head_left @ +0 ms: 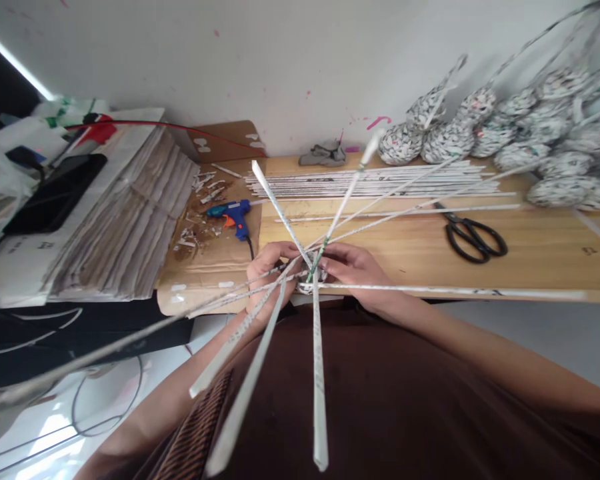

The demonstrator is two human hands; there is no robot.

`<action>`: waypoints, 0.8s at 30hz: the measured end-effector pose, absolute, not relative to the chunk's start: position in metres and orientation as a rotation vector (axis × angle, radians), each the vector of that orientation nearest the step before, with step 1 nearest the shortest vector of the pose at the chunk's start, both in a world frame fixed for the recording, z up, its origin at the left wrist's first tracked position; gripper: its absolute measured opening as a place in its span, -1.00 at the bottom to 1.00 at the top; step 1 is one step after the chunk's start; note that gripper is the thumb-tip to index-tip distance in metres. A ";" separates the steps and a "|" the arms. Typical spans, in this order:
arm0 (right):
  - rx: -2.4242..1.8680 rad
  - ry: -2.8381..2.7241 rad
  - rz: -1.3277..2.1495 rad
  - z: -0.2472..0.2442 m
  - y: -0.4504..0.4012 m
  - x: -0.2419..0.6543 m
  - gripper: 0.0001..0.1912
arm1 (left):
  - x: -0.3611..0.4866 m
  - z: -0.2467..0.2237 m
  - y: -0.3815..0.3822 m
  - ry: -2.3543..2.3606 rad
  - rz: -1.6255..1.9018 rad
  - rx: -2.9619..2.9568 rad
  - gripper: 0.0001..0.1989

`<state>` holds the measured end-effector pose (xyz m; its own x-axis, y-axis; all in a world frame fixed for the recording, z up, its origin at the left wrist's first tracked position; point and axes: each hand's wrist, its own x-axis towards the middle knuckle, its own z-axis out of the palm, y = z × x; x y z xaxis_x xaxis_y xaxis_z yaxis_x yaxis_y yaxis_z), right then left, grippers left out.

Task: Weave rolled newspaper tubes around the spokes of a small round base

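the phone lies on the paper stack at left. to the right of this stack, the glue gun is on the cardboard. on the table, the scissors lie at right, before the woven balls.

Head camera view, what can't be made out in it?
In the head view:
- Woven paper piece: mostly hidden by left hand, right hand and crossing paper tubes.
- Glue gun cord: lost behind left hand.
- Woven paper balls: rightmost cut off by right edge.
- Tubes' print: too small.
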<state>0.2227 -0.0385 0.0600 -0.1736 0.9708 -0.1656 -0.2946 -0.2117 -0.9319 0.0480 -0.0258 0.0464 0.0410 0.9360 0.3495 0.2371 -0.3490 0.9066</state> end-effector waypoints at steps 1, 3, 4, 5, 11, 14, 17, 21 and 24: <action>-1.033 -0.913 1.620 0.061 -0.038 0.222 -0.72 | 0.048 0.047 -0.027 1.185 1.358 1.679 -0.83; -1.024 -0.818 1.669 0.062 -0.037 0.220 -0.74 | 0.047 0.048 -0.027 1.161 1.356 1.729 -0.84; -1.015 -0.783 1.672 0.063 -0.036 0.219 -0.74 | 0.046 0.049 -0.028 1.154 1.347 1.754 -0.85; -1.006 -0.758 1.659 0.064 -0.036 0.217 -0.74 | 0.046 0.049 -0.028 1.151 1.339 1.777 -0.86; -0.994 -0.730 1.621 0.062 -0.035 0.212 -0.67 | 0.046 0.051 -0.027 1.171 1.330 1.833 -0.88; -1.004 -0.735 1.535 0.062 -0.037 0.210 -0.66 | 0.045 0.051 -0.025 1.131 1.321 1.920 -0.94; -1.006 -0.779 1.472 0.064 -0.039 0.209 -0.62 | 0.042 0.051 -0.024 1.052 1.320 2.008 -0.98; -0.989 -0.804 1.463 0.063 -0.040 0.208 -0.58 | 0.041 0.050 -0.024 1.103 1.332 2.071 -0.97; -0.965 -0.788 1.431 0.060 -0.041 0.208 -0.58 | 0.045 0.050 -0.024 1.109 1.342 2.091 -0.97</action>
<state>0.2080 -0.0408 0.0596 0.0207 0.9933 -0.1135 -0.4351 -0.0933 -0.8955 0.0445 -0.0241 0.0499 0.2170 0.8007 0.5583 0.3973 -0.5949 0.6988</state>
